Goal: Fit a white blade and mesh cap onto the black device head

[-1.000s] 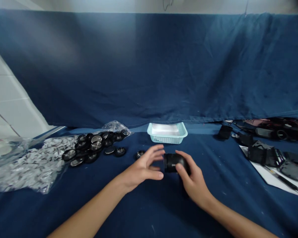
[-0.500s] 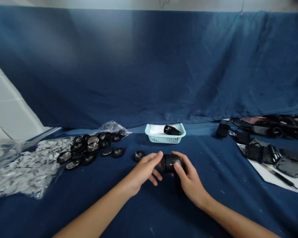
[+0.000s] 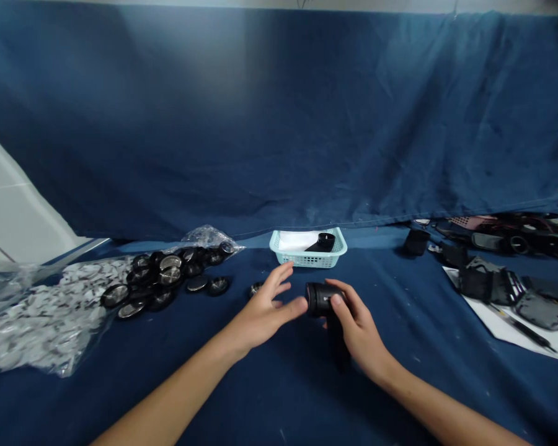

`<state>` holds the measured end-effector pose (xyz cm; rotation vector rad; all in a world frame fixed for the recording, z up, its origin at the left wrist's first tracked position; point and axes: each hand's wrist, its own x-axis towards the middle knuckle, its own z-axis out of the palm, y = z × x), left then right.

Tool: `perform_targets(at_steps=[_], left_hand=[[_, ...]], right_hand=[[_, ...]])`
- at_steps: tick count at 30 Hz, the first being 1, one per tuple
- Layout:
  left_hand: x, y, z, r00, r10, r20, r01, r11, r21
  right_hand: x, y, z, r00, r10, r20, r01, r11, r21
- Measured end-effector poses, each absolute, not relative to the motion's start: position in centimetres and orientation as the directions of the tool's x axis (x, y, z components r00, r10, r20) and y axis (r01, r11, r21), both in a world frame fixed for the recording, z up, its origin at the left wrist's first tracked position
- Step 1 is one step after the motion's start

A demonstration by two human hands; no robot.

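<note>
My right hand (image 3: 360, 328) is wrapped round a black hand-held device (image 3: 323, 300) with a round, barrel-like head and a handle pointing down, much like a small hair dryer. The open end of the barrel faces left. My left hand (image 3: 270, 306) is open beside that end, fingers spread and pointing away from me. Its thumb tip is at the barrel's rim; whether it touches I cannot tell. Behind the left hand, a round black cap (image 3: 255, 288) with a shiny inside lies partly hidden. Beyond both hands, a light-blue basket (image 3: 307, 260) holds a black piece with a round end (image 3: 325, 242).
Several round black caps (image 3: 170, 275) are heaped at the left beside a clear bag of small grey-white pieces (image 3: 51, 316). At the right, dark pouch-like parts (image 3: 488, 285) and a pen (image 3: 523, 328) lie on white paper (image 3: 497, 328). A blue cloth curtain (image 3: 279, 124) hangs behind.
My left hand has come off the barrel's front and spread its fingers. The black piece in the basket has turned, its round end now to the right. My right hand keeps its hold.
</note>
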<state>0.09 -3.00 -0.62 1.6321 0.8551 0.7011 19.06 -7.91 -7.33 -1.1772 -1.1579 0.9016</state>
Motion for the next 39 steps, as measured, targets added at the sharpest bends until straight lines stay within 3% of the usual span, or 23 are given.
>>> perform_targets(at_steps=[4,9,11,15,17,21,23,25,30,32,36,39], left_hand=[[1.2,-3.1,-1.6,0.474,0.862,-0.177,0.316,0.021,0.949],[1.4,-3.1,-2.2,0.490,0.838,-0.240,0.340,0.070,0.938],[0.9,-3.1,-1.9,0.532,0.831,-0.164,0.307,-0.009,0.952],[0.0,-3.1,-1.0,0.627,0.755,0.191,0.165,-0.369,0.915],[0.0,-3.0,-0.8,0.611,0.775,0.162,0.166,-0.325,0.931],[1.0,-2.8,-1.5,0.469,0.877,-0.100,0.264,-0.031,0.964],[1.2,-2.8,-1.9,0.450,0.881,-0.149,0.290,0.014,0.957],[1.1,-2.9,-2.0,0.508,0.854,-0.112,0.253,-0.023,0.967],[0.3,-3.1,-1.3,0.615,0.767,0.181,0.131,-0.326,0.936],[0.4,-3.0,-1.5,0.560,0.820,0.119,0.157,-0.246,0.957],[0.8,-2.6,-2.0,0.482,0.861,-0.162,0.267,0.032,0.963],[0.4,-2.5,-1.7,0.571,0.821,0.006,0.251,-0.182,0.951]], right_hand=[[19.0,-8.2,-8.0,0.155,0.948,0.279,0.149,0.256,-0.955],[18.8,-8.4,-8.4,0.108,0.941,0.321,0.203,0.296,-0.934],[18.9,-8.3,-8.1,0.126,0.945,0.301,0.176,0.277,-0.945],[19.0,-7.8,-7.5,0.226,0.958,0.174,0.018,0.174,-0.985],[19.0,-7.7,-7.5,0.249,0.955,0.158,-0.007,0.165,-0.986],[18.8,-7.8,-8.2,0.211,0.957,0.198,0.040,0.194,-0.980],[18.8,-7.9,-8.5,0.183,0.955,0.234,0.090,0.221,-0.971],[18.7,-8.0,-8.5,0.170,0.952,0.256,0.121,0.238,-0.964],[18.7,-7.9,-7.9,0.196,0.959,0.203,0.043,0.198,-0.979],[18.7,-7.9,-8.0,0.186,0.962,0.199,0.045,0.194,-0.980],[18.8,-8.0,-8.6,0.143,0.954,0.262,0.120,0.246,-0.962],[18.9,-8.0,-8.6,0.132,0.961,0.245,0.094,0.233,-0.968]])
